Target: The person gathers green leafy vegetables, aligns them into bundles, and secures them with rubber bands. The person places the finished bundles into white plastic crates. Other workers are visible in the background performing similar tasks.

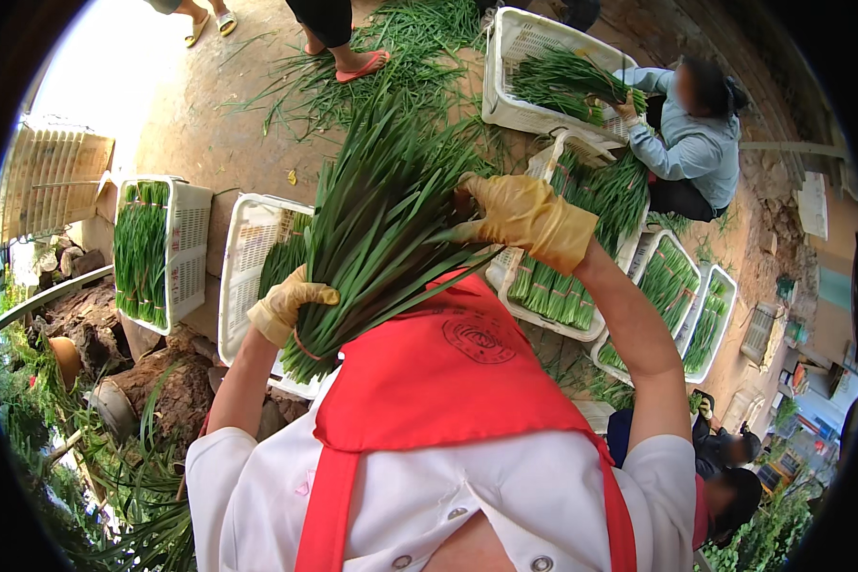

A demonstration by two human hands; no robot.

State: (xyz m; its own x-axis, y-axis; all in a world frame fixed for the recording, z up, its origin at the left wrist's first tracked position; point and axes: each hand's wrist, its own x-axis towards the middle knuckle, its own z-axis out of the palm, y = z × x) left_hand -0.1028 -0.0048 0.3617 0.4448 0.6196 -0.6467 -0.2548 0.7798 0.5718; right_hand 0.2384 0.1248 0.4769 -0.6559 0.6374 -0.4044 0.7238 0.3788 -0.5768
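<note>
A thick bundle of Chinese chives (379, 236) lies across the front of my red apron, its leaves fanning away from me. My left hand (293, 300), in a yellow rubber glove, grips the bundle near its stem end. Just below that grip, a reddish band (304, 345) rings the stems. My right hand (518, 214), gloved the same way, is at the leafy side with thumb and fingers spread around some leaves. How firmly those fingers close is hidden by the leaves.
White plastic crates (189, 250) of banded chives stand left and right, one crate (230, 286) close beside my left hand. A co-worker (693, 143) handles chives over a crate (500, 107). Loose leaves (415, 79) litter the ground near a person's sandalled foot (361, 64). Rocks (164, 393) lie lower left.
</note>
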